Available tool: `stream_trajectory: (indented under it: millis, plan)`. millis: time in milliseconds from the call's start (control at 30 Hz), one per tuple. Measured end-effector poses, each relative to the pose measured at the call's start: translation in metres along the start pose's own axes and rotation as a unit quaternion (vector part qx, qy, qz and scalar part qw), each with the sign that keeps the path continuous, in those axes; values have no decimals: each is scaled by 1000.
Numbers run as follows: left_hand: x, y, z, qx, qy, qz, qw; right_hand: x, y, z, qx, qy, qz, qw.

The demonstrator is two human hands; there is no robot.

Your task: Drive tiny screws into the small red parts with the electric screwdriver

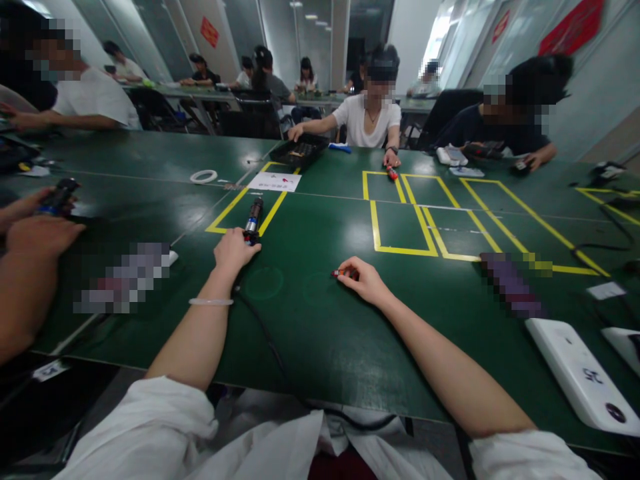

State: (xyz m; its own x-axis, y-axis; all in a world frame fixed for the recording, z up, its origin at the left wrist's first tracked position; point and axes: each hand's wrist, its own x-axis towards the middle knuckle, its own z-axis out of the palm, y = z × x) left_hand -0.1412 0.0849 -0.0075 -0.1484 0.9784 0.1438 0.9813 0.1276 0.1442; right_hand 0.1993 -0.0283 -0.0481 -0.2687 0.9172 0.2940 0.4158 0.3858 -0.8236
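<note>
My left hand [231, 252] is closed round the near end of a black cylinder with a blue band [254, 217], which resembles a flashlight. The cylinder lies at the near end of a yellow-taped rectangle on the green table [310, 333]. Further right, my right hand [364, 280] rests low over the tabletop, its fingers pinched on a small red and black piece [342, 273]. Most of that piece is hidden by the fingers, so its kind is unclear.
A white printed sheet [275, 181] and a black tray [300, 152] lie ahead, near a co-worker's hand [392, 159]. Yellow tape outlines [405, 251] mark the right side. A white power bank [583, 373] lies near right; a black cable [263, 327] runs between my arms.
</note>
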Motion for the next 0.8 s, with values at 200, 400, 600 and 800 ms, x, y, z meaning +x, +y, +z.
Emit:
stream_trajectory:
  millis: [200,400,600,800]
  plan:
    - [-21,40,6,7,4,82,997,0,2,1,16,-4,15,1000]
    - [-52,80,8,-30,-10,197,980,-1,1,1,38,-2,22,999]
    - [-79,108,8,-65,-26,293,954,0,6,1,13,29,5,999]
    - [-95,120,8,-91,-48,349,931,0,5,1,3,40,-2,999]
